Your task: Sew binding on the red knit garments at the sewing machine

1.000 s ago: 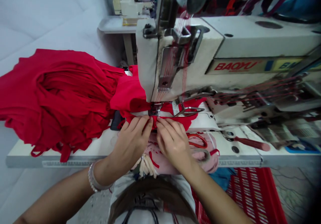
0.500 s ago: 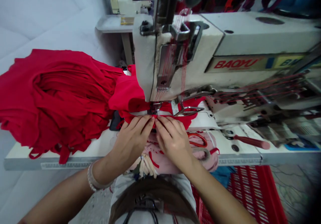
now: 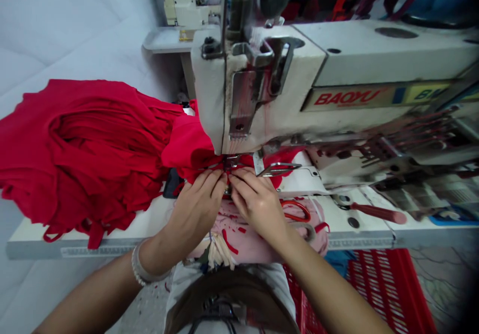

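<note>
Red fabric (image 3: 189, 137) lies under the head of a white sewing machine (image 3: 209, 94) and runs out on both sides of the presser foot (image 3: 232, 161). My left hand (image 3: 202, 199) is closed on the fabric's near edge, just left of the foot. Close beside it, my right hand (image 3: 256, 199) grips the same edge on the right, fingertips almost meeting the left ones. Both hands partly hide the cloth. A metal wire guide (image 3: 279, 169) sits right of the foot.
A big heap of red garments (image 3: 112, 144) covers the table's left end. Orange-handled scissors (image 3: 299, 209) rest on pink cloth (image 3: 258, 244) at the front edge. A red-handled screwdriver (image 3: 377, 212) lies to the right. Below stands a red plastic crate (image 3: 396, 289).
The red fabric has moved farther in under the presser foot, so less of it shows before my fingers. Both hands have edged slightly forward with it. The camera view has shifted a little.
</note>
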`<state>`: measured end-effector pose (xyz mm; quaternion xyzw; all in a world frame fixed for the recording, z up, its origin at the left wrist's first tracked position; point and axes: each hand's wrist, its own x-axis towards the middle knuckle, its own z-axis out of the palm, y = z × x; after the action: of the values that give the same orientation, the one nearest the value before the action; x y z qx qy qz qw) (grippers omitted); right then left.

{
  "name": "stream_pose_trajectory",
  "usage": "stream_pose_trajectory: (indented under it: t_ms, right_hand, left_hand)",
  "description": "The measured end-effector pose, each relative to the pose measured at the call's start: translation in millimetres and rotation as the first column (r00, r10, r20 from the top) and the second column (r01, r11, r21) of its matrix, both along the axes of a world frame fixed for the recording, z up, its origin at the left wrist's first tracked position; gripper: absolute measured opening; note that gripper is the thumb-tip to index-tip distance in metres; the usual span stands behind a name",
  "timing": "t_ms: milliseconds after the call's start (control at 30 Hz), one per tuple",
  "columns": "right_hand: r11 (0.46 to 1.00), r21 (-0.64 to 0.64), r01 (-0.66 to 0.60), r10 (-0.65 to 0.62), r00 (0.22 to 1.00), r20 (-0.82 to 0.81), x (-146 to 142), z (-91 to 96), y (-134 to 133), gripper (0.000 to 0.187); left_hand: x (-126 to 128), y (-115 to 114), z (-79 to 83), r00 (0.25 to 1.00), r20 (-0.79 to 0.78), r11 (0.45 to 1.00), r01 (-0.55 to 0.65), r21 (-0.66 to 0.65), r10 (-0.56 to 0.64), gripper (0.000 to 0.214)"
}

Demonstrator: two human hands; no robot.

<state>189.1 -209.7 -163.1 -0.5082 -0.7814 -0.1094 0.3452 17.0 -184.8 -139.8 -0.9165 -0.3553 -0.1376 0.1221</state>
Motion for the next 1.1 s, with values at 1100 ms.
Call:
stream_pose_trajectory:
  t_ms: [1100]
  right_hand:
    - [0.99,-0.115,0.08,-0.084,0.996,-0.029,67,12.0,25,0.028]
  left_hand:
    - [-31,40,19.4,0.991,0.123,0.971,-0.026,-0.236,0.056,0.031]
